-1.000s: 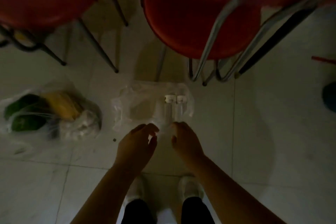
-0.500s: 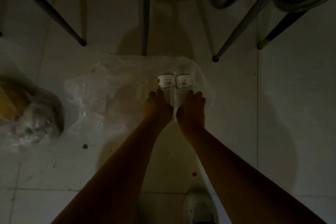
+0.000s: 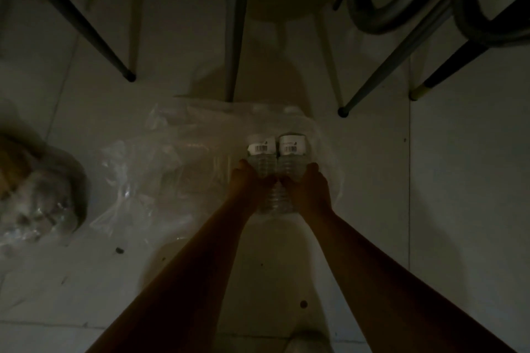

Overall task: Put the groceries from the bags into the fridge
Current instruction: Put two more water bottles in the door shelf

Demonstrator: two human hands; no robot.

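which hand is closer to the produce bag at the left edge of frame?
Left. The left hand grips the left bottle, on the side toward the produce bag but well apart from it. The right hand holds the right bottle, farther away.

Obstacles: chair legs (image 3: pixel 235 37) crowd the floor's (image 3: pixel 459 180) far edge; second bag (image 3: pixel 37 189) at left edge. Right side open.

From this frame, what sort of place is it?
Probably a dim dining or kitchen area at home: pale tiled floor, metal chair legs overhead, grocery bags set down on the floor.
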